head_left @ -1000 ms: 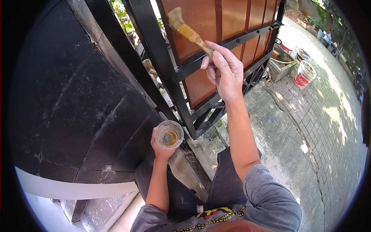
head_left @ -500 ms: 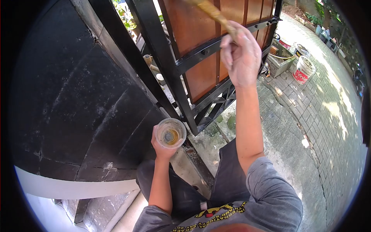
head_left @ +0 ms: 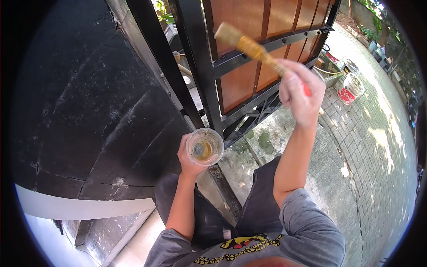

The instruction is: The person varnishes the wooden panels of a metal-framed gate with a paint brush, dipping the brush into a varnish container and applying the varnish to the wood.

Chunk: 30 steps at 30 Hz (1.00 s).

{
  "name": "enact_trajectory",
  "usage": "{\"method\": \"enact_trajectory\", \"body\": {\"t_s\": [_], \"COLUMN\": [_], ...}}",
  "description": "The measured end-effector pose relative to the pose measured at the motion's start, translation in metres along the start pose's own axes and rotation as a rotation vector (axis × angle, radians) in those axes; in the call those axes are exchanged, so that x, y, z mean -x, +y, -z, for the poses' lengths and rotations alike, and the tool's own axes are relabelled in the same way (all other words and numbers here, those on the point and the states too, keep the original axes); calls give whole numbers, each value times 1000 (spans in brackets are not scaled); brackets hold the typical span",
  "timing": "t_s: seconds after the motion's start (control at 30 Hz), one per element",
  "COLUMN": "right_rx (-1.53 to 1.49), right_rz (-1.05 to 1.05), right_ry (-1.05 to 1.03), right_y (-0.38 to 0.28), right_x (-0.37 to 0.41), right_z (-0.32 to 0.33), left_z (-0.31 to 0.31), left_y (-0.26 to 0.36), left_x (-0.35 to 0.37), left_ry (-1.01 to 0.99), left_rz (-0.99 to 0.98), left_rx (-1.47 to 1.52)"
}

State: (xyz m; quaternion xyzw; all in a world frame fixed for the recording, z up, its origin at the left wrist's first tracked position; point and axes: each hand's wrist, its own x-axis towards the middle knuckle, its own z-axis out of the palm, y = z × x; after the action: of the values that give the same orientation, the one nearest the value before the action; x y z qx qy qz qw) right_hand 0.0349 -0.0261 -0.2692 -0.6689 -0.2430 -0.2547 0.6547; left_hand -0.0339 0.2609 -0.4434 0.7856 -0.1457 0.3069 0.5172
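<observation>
My left hand [head_left: 188, 161] is wrapped round a clear plastic cup [head_left: 190, 149] with a little amber liquid [head_left: 203, 152] at the bottom. The cup is held low, in front of my knees. Higher up on the right, my right hand [head_left: 304, 91] grips a paintbrush [head_left: 255, 50] by its handle. The brush slants up to the left, and its pale bristles [head_left: 225, 34] overlap the orange-brown panel [head_left: 238, 17] of the gate in this view. A black metal frame [head_left: 204, 62] surrounds the panels.
A dark wall [head_left: 93, 111] with pale streaks fills the left side. White paint buckets [head_left: 351, 90] stand on the paving [head_left: 369, 147] at the right. Green leaves and pipes show through the gap beside the gate post.
My right hand has moved down and to the right, bringing the brush's bristles fully into view. The cup in my left hand has shifted slightly right and up in the picture.
</observation>
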Motion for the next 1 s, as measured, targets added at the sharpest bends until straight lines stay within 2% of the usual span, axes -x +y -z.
{"method": "enact_trajectory", "body": {"t_s": [0.03, 0.13, 0.33, 0.37, 0.5, 0.6, 0.63, 0.77, 0.87, 1.0], "right_rx": [178, 487, 517, 504, 430, 463, 389, -39, 213, 281], "right_rz": [136, 247, 278, 345, 386, 294, 299, 7, -38, -38], "right_ry": [-70, -101, -103, -60, 146, 169, 183, 117, -34, -111], "right_y": [-5, -10, 0, 5, 5, -1, 5, 22, 18, 9], "right_x": [0, 5, 4, 2, 1, 3, 2, -4, -6, -5], "right_z": [-5, -14, -30, -34, -47, -42, -40, -33, -15, -1], "left_z": [-3, -5, -14, -13, -15, -18, -20, -23, -25, -23], "left_y": [-2, -9, -22, -22, -17, -16, -16, -16, -17, -18], "left_x": [-1, -5, -1, 0, -2, -4, -3, -5, -5, -4], "left_ry": [1, -21, 17, -1, -21, -9, -4, -16, -56, -152], "left_rz": [-4, -18, 72, 64, 49, 52, 70, 86, 16, -26], "left_rx": [-12, -44, 70, 42, -9, -34, -45, -53, -90, -198]}}
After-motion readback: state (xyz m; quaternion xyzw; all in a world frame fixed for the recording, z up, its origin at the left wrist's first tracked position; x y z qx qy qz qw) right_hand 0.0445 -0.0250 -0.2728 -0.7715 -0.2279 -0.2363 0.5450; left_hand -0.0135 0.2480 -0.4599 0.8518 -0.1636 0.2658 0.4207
